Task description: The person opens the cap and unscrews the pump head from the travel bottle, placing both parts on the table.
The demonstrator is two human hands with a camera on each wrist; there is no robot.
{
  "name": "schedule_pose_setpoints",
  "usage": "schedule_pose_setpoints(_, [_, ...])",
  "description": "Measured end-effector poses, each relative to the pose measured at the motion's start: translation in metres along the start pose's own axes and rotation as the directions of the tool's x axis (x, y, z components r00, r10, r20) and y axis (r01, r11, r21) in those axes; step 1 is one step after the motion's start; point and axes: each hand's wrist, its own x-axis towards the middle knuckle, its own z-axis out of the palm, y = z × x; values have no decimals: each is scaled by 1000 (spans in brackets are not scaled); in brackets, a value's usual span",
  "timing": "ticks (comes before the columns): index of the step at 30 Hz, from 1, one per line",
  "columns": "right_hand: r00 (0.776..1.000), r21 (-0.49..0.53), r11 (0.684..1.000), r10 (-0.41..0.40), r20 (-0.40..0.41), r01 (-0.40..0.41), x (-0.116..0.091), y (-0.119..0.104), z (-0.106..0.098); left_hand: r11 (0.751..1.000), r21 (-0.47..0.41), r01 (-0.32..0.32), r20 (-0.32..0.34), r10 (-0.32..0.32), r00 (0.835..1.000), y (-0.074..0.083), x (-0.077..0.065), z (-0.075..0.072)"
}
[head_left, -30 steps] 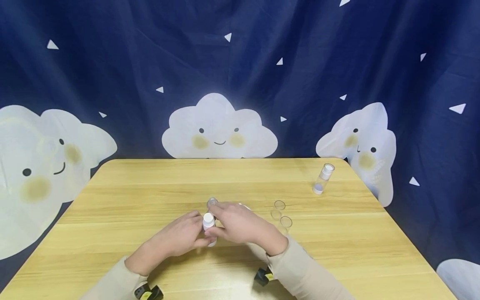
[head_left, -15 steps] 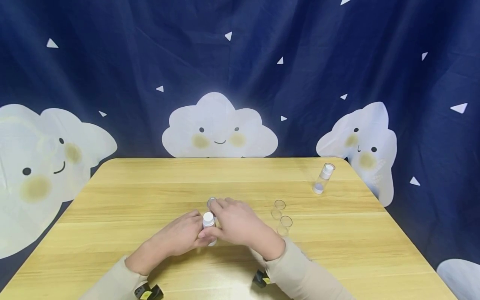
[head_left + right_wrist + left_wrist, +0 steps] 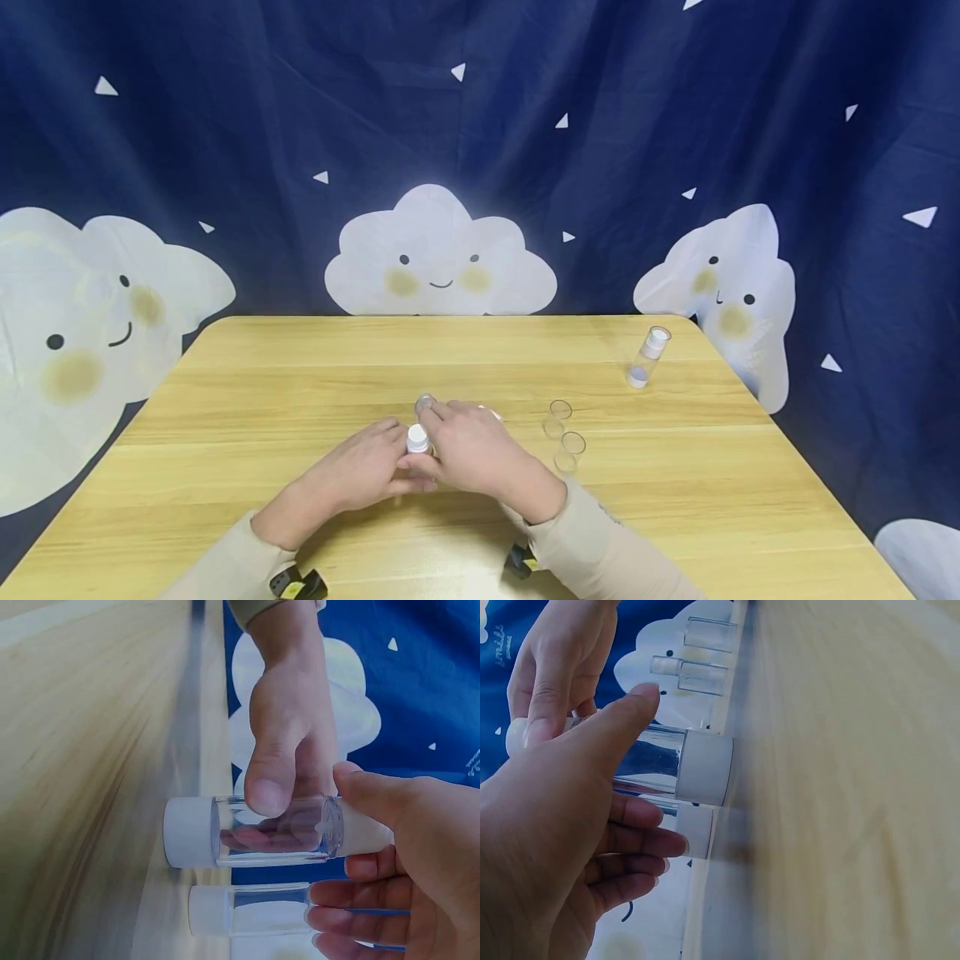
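A clear bottle (image 3: 289, 857) with a white base and a white top stands upright near the table's middle. Around its clear body is my left hand (image 3: 360, 467), its thumb in front and its fingers behind, visible through the wall in the right wrist view. My right hand (image 3: 480, 450) holds the white top (image 3: 361, 829) between thumb and index finger, the other fingers spread behind. Just beyond stands a second clear bottle (image 3: 424, 403) with a white base, partly hidden by the right hand in the head view.
Two clear open-ended cylinders (image 3: 570, 451) stand to the right on the wooden table (image 3: 300, 358). Another white-topped clear bottle (image 3: 647, 358) stands at the far right. A small white piece (image 3: 491, 412) peeks out behind the right hand. A dark blue cloud-patterned curtain (image 3: 480, 108) hangs behind.
My right hand has shifted slightly about the bottle's top, and the white piece behind it shows again. The left thumb reaches further across the bottle's lower part.
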Motion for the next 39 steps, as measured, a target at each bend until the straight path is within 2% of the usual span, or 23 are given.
schedule_pose_setpoints(10, [999,32,999,23,36,-24,0,-1,0,999,-44,21,-32,-22,999,-1,1,1])
schedule_pose_setpoints(15, [999,41,999,-6,46,4,0,-1,0,999,-42,-21,-53,19,998,-1,1,3])
schedule_pose_setpoints(24, [999,56,998,-9,35,7,0,1,-3,998,-57,-40,-36,38,999,0,3,3])
schedule_pose_setpoints(28, [999,93,995,-27,42,23,0,3,-6,999,-49,-24,-28,23,999,1,4,3])
schedule_pose_setpoints(34, [992,186,982,-45,119,22,-1,8,-12,999,-42,5,-26,-6,1000,1,3,3])
schedule_pose_setpoints(39, [982,222,975,-49,181,8,-1,10,-16,1000,-22,3,-31,-4,1000,2,3,4])
